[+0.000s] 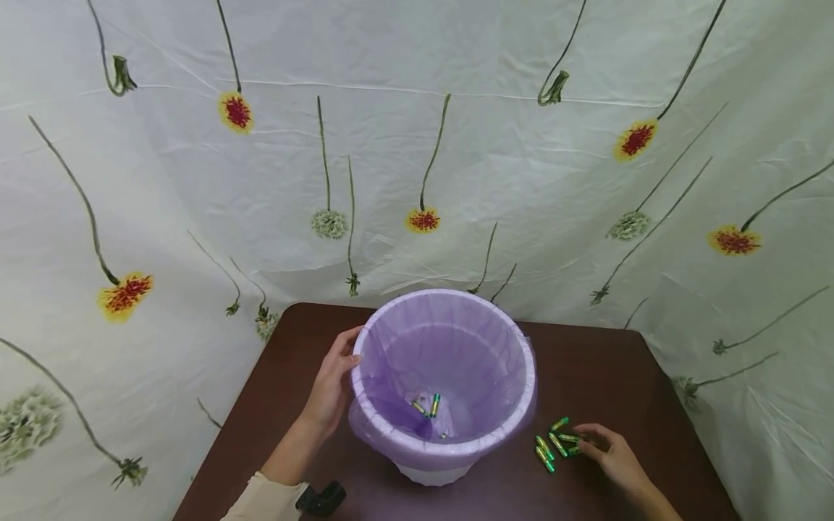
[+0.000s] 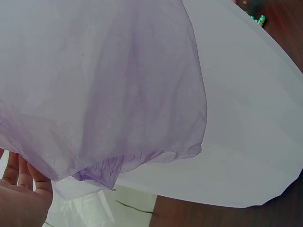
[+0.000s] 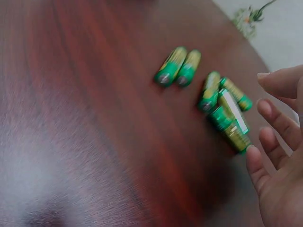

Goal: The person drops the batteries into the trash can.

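A white trash can (image 1: 435,476) lined with a thin purple bag (image 1: 449,347) stands on the table. My left hand (image 1: 335,380) holds its left rim, thumb at the edge and fingers along the outer side. In the left wrist view the bag's loose purple edge (image 2: 147,94) hangs over the can's white wall (image 2: 251,118), beside the left hand (image 2: 23,194). Several green and gold batteries (image 1: 552,443) lie right of the can. My right hand (image 1: 612,456) is at their right side, fingers apart and loosely bent, holding nothing. In the right wrist view the fingertips are close to the batteries (image 3: 232,111).
A few batteries (image 1: 434,405) lie at the bottom inside the lined can. The dark brown table (image 1: 599,369) has rounded far corners. Behind it hangs a pale flower-printed cloth (image 1: 391,145). A black strap device (image 1: 321,499) sits at the left wrist.
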The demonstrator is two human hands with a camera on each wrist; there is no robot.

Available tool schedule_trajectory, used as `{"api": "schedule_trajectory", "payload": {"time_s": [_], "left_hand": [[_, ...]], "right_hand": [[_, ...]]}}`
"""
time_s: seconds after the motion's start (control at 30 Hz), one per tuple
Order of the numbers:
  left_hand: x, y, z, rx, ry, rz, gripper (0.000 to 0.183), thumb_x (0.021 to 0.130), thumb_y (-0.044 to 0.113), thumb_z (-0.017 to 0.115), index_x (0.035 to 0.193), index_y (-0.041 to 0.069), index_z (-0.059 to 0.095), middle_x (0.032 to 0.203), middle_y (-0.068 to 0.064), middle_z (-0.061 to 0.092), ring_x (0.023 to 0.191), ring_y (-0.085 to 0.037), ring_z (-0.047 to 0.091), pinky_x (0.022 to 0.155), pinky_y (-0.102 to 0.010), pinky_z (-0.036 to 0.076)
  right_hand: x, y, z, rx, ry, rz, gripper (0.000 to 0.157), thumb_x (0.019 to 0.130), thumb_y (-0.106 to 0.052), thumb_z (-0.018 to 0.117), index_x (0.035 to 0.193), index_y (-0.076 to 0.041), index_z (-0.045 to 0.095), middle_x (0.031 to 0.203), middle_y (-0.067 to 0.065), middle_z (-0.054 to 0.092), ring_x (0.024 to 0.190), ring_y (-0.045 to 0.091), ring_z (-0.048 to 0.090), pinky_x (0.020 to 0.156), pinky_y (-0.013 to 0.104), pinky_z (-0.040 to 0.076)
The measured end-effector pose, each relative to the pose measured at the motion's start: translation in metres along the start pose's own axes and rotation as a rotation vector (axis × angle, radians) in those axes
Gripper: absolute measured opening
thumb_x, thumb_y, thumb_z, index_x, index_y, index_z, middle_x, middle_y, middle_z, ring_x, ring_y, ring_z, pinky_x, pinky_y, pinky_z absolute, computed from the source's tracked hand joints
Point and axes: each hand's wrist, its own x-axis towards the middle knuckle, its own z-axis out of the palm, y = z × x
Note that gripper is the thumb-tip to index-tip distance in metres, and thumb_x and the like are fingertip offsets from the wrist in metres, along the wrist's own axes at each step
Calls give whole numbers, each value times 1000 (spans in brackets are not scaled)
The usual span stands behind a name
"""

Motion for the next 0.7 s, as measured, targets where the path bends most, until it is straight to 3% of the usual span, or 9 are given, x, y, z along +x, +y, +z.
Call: {"api": "schedule_trajectory", "payload": {"time_s": [0.13, 0.4, 0.7], "left_hand": [[1, 0, 0, 2, 2, -8, 48, 99, 7, 43, 146, -3, 43, 131, -12, 54, 110, -19, 56, 90, -31, 50], [0, 0, 0, 1, -7, -5, 48, 100, 8, 44, 146, -3, 42, 131, -12, 54, 109, -20, 58, 88, -31, 51], [0, 1, 0, 9, -8, -2, 48, 100, 7, 43, 147, -3, 42, 132, -13, 54, 109, -20, 58, 89, -31, 51]], "right_hand": [[-1, 13, 5, -37, 22, 44, 34, 94, -9, 73, 125, 2, 65, 122, 16, 63, 99, 25, 59, 79, 38, 49], [-1, 26, 7, -148, 70, 35, 29, 91, -5, 75, 119, 0, 69, 131, 21, 58, 113, 35, 58, 87, 44, 49], [1, 31, 1, -258, 65, 20, 26, 87, -9, 81, 111, -4, 72, 121, 15, 61, 102, 30, 61, 82, 46, 52]]}}
